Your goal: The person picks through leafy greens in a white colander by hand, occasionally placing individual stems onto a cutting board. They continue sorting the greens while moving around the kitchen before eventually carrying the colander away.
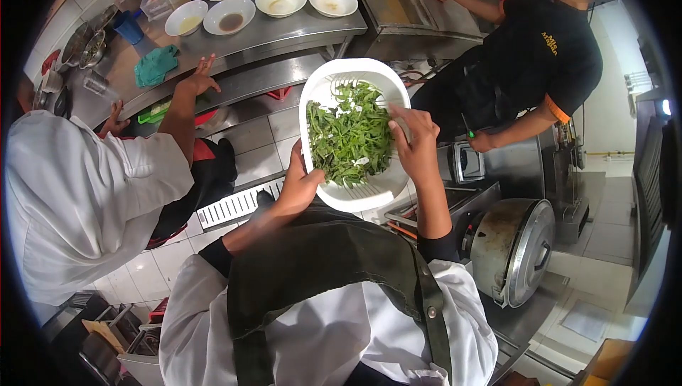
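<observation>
Loose green leaves (348, 134) lie in a white oval plastic basket (355, 65) before us. Our left hand (302, 181) grips its near left side; our right hand (418, 141) curls at the right, whether gripping we cannot tell. White round bowls (281, 0) stand on the far-left steel desk (302, 26).

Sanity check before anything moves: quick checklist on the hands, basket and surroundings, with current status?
1. Left hand gripping white basket: ok, thumb over the rim.
2. Right hand bearing weight: cannot tell; it is at the right rim.
3. Green leaves contained: ok, none seen over the rim.
4. White-sleeved co-worker's nearer hand clear of basket: ok, visible gap.
5. Bowls upright on counter: ok, seven in view.
</observation>
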The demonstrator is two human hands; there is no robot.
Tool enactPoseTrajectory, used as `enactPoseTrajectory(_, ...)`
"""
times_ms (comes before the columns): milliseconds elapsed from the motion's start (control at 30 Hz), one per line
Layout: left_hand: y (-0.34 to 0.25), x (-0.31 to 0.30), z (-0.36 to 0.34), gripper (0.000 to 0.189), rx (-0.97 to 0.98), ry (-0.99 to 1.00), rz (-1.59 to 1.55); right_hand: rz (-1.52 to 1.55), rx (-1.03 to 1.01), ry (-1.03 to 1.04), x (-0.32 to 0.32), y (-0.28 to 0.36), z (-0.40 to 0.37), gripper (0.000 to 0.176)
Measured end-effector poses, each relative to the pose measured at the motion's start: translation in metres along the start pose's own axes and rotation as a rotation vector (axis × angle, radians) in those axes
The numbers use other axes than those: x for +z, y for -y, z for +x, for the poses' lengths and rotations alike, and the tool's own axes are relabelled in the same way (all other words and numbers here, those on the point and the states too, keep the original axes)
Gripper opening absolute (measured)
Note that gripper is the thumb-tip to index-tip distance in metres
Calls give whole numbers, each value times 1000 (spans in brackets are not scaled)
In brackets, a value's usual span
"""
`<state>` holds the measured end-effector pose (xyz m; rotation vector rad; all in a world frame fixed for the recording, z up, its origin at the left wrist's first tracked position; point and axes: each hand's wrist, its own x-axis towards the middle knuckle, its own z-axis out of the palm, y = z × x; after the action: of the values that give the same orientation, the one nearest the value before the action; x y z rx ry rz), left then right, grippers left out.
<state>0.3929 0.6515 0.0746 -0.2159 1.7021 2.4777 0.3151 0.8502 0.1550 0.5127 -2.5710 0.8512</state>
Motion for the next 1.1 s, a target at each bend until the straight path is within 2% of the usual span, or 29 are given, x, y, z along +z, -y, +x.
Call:
enactPoseTrajectory(133,0,0,0,66,-51,-19,5,-9,35,-36,-15,8,-7,19)
enactPoseTrajectory(233,9,0,1,66,-37,-24,-7,-78,36,29,-29,4,-24,23)
enactPoseTrajectory(467,5,3,-1,67,-43,-49,17,-186,52,134,-17,6,-52,19)
enactPoseTrajectory(633,7,1,1,67,-30,-23,4,-223,55,-10,-2,8,-52,15)
enactPoseTrajectory(733,6,1,1,68,-23,-19,-6,-297,95,-42,1,14,-45,14)
enactPoseTrajectory(833,9,-1,2,68,-12,-2,-25,-282,30,-26,11,5,-45,13)
enactPoseTrajectory(967,7,2,1,67,23,-32,-46,-53,142,43,-21,12,-39,9)
enactPoseTrajectory(1067,8,1,2,66,13,-27,-17,575,324,180,-37,-5,-36,6)
enactPoseTrajectory(1100,8,0,2,66,-1,-24,-2,498,267,185,-36,-11,-34,6)
